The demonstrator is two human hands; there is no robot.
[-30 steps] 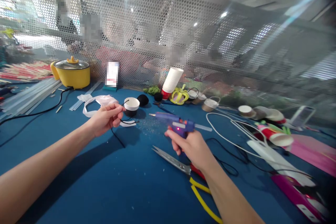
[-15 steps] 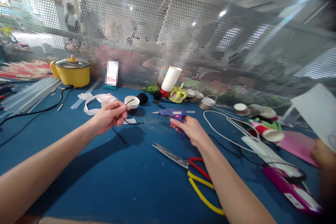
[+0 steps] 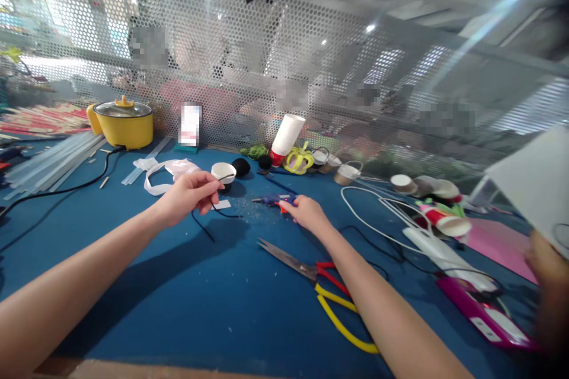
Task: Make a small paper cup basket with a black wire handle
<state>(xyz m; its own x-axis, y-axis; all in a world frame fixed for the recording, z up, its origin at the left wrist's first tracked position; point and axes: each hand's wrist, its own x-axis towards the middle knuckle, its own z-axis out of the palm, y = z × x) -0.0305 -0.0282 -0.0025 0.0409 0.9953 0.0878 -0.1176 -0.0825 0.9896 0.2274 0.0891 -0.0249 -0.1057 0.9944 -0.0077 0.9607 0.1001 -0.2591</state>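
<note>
My left hand (image 3: pixel 191 196) is closed, thumb and fingertips pinching thin black cord (image 3: pixel 229 214). Loose ends of the cord hang below the fingers, and one short end sticks out past the fingertips. In my right hand (image 3: pixel 310 216) is a blue hot glue gun (image 3: pixel 270 199), its nozzle pointing left and its body tipped low near the table. Its orange-red trigger shows by my fingers. Just beyond my left hand are a small white cup (image 3: pixel 223 172) and a black rounded piece (image 3: pixel 240 167). Scissors (image 3: pixel 288 260) with red and yellow handles lie beside my right forearm.
A yellow electric pot (image 3: pixel 127 130) and clear glue sticks (image 3: pixel 57 160) are at the left. Stacked paper cups (image 3: pixel 288 135) lean near a perforated metal screen (image 3: pixel 249 53). A magenta power strip (image 3: pixel 482 314) and cables lie right. Another person's hand (image 3: pixel 544 266) holds white sheet material (image 3: pixel 533 183).
My right hand has moved a little left, and the glue gun has turned on its side and gone lower. My left hand keeps the cord in nearly the same place.
</note>
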